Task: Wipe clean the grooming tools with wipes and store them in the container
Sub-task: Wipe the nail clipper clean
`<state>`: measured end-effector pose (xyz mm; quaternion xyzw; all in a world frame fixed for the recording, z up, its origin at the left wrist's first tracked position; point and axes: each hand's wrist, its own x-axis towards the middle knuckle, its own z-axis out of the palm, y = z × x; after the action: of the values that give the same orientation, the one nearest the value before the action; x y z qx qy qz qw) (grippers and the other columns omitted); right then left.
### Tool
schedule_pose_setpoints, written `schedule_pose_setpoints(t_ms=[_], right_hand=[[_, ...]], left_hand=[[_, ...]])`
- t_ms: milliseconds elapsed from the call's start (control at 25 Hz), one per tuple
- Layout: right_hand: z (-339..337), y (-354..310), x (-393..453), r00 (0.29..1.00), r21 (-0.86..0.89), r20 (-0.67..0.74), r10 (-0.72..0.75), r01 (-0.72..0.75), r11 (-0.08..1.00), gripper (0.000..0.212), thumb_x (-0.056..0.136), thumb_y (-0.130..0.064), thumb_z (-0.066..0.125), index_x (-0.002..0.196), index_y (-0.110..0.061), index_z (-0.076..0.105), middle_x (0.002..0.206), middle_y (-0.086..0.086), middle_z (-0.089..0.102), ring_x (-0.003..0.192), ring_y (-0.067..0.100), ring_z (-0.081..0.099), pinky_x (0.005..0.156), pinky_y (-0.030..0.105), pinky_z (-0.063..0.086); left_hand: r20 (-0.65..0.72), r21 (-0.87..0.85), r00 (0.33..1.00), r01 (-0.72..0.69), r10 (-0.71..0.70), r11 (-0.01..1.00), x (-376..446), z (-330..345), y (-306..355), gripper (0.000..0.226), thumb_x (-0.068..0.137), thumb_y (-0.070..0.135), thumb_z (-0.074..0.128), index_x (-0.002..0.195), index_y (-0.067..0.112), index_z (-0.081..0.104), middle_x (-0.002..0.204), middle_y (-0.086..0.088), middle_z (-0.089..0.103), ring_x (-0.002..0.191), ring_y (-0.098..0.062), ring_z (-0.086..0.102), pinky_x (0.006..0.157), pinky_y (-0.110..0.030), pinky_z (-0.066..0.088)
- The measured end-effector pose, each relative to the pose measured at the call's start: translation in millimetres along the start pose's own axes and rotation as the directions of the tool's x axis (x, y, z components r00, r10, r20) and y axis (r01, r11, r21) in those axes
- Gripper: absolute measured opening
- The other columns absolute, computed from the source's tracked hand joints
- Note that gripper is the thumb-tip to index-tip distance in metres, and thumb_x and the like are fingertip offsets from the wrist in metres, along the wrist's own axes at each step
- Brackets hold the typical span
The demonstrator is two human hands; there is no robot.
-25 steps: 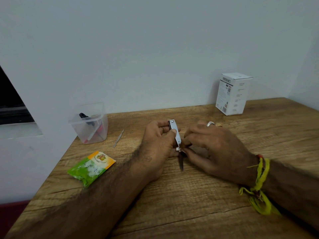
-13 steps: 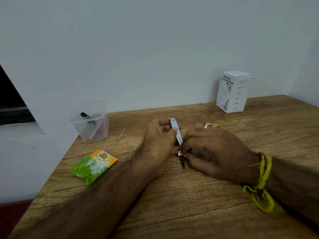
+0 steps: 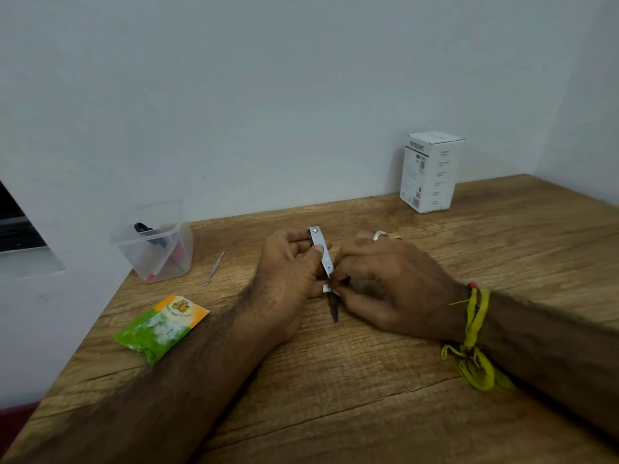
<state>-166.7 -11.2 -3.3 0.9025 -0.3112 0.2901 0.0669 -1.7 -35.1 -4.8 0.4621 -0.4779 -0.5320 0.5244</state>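
Observation:
My left hand (image 3: pixel 288 272) grips a silver nail clipper (image 3: pixel 321 251) by its body, thumb pressed on top. A dark fold-out blade (image 3: pixel 334 308) points down from it toward me. My right hand (image 3: pixel 395 283) pinches a small white wipe (image 3: pixel 327 289) against the clipper's lower end, at the blade's root. A clear plastic container (image 3: pixel 154 249) stands at the back left with black and red tools inside. A thin metal tool (image 3: pixel 214 268) lies on the table beside the container.
A green and orange wipe sachet (image 3: pixel 160 328) lies on the wooden table (image 3: pixel 368 380) near its left edge. A white cardboard box (image 3: pixel 430 172) stands against the wall at the back right. The table's left edge drops off beside the container.
Both hands stay together on the clipper; my right fingers have shifted slightly along its lower end. The view has tilted a little.

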Motion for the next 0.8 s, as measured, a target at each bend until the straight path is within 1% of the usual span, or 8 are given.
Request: schedule_pose_setpoints(t_ms=[80, 160, 240, 360, 480, 600, 720, 800], right_hand=[[-1.3, -0.8, -0.3, 1.0, 0.025, 0.015, -0.004, 0.004, 1.0, 0.005, 0.084, -0.018, 0.069, 0.082, -0.014, 0.072, 0.087, -0.004, 0.067, 0.082, 0.014, 0.057, 0.069, 0.035, 0.047], [-2.6, -0.8, -1.3, 1.0, 0.037, 0.027, 0.005, -0.006, 0.999, 0.005, 0.083, -0.018, 0.068, 0.081, -0.015, 0.072, 0.085, -0.005, 0.066, 0.081, 0.013, 0.056, 0.069, 0.036, 0.048], [-1.7, -0.1, -2.3, 1.0, 0.046, 0.013, 0.019, -0.019, 0.999, 0.003, 0.082, -0.017, 0.07, 0.08, -0.015, 0.072, 0.084, -0.006, 0.064, 0.08, 0.011, 0.053, 0.069, 0.036, 0.047], [-1.4, 0.8, -4.3, 0.999, 0.099, 0.029, 0.013, -0.016, 0.995, 0.004, 0.083, -0.016, 0.071, 0.08, -0.014, 0.072, 0.084, -0.006, 0.065, 0.08, 0.005, 0.05, 0.069, 0.033, 0.047], [-0.7, 2.2, -3.6, 1.0, 0.102, 0.005, 0.031, -0.031, 0.994, 0.004, 0.083, -0.016, 0.071, 0.082, -0.013, 0.074, 0.085, -0.006, 0.066, 0.082, 0.009, 0.054, 0.069, 0.035, 0.048], [-1.3, 2.0, -3.6, 0.999, 0.17, 0.035, 0.011, -0.017, 0.985, 0.002, 0.081, -0.013, 0.072, 0.081, -0.012, 0.074, 0.084, -0.004, 0.067, 0.081, 0.011, 0.058, 0.07, 0.036, 0.048], [-3.1, 0.4, -3.6, 0.999, 0.187, 0.05, 0.011, -0.02, 0.982, 0.001, 0.081, -0.011, 0.073, 0.081, -0.01, 0.074, 0.083, -0.003, 0.067, 0.081, 0.008, 0.058, 0.071, 0.033, 0.049], [-2.9, -2.4, -3.1, 0.998, 0.189, 0.061, -0.006, -0.006, 0.982, 0.002, 0.083, -0.012, 0.072, 0.082, -0.011, 0.074, 0.084, -0.004, 0.066, 0.08, 0.004, 0.056, 0.07, 0.028, 0.049]], left_hand=[[0.0, -0.001, 1.0, -0.007, 0.007, 1.0, -0.3, -0.4, 0.7, 0.027, 0.098, -0.001, 0.055, 0.125, 0.004, 0.054, 0.114, -0.016, 0.07, 0.082, -0.023, 0.072, 0.051, -0.029, 0.059], [0.0, 0.007, 1.0, -0.013, 0.013, 1.0, -0.2, 1.4, 0.4, 0.027, 0.098, -0.001, 0.055, 0.124, 0.003, 0.054, 0.114, -0.017, 0.069, 0.08, -0.023, 0.072, 0.051, -0.03, 0.058], [-0.009, 0.023, 1.0, -0.014, 0.014, 1.0, -0.7, 2.4, 0.6, 0.027, 0.098, -0.001, 0.055, 0.125, 0.003, 0.055, 0.114, -0.017, 0.069, 0.082, -0.025, 0.073, 0.051, -0.03, 0.058], [-0.017, 0.025, 1.0, -0.005, 0.006, 1.0, -1.8, 3.9, 1.3, 0.027, 0.098, -0.001, 0.055, 0.124, 0.004, 0.055, 0.114, -0.015, 0.07, 0.084, -0.026, 0.074, 0.055, -0.034, 0.061], [-0.013, 0.023, 1.0, -0.002, 0.003, 1.0, -2.2, 3.1, 2.4, 0.026, 0.098, -0.002, 0.054, 0.124, 0.003, 0.055, 0.113, -0.017, 0.07, 0.083, -0.026, 0.073, 0.053, -0.033, 0.061], [-0.009, 0.024, 1.0, -0.009, 0.01, 1.0, -1.5, 2.7, 1.2, 0.027, 0.097, -0.002, 0.055, 0.124, 0.002, 0.054, 0.115, -0.017, 0.069, 0.08, -0.025, 0.073, 0.053, -0.033, 0.06], [-0.005, 0.018, 1.0, -0.001, 0.002, 1.0, -3.2, 3.8, 2.0, 0.028, 0.098, -0.003, 0.055, 0.125, 0.003, 0.053, 0.115, -0.017, 0.069, 0.078, -0.024, 0.072, 0.053, -0.034, 0.061], [-0.001, 0.006, 1.0, -0.002, 0.002, 1.0, -3.4, 3.5, 2.9, 0.027, 0.098, -0.003, 0.054, 0.125, 0.002, 0.053, 0.115, -0.018, 0.069, 0.075, -0.022, 0.072, 0.053, -0.035, 0.062]])
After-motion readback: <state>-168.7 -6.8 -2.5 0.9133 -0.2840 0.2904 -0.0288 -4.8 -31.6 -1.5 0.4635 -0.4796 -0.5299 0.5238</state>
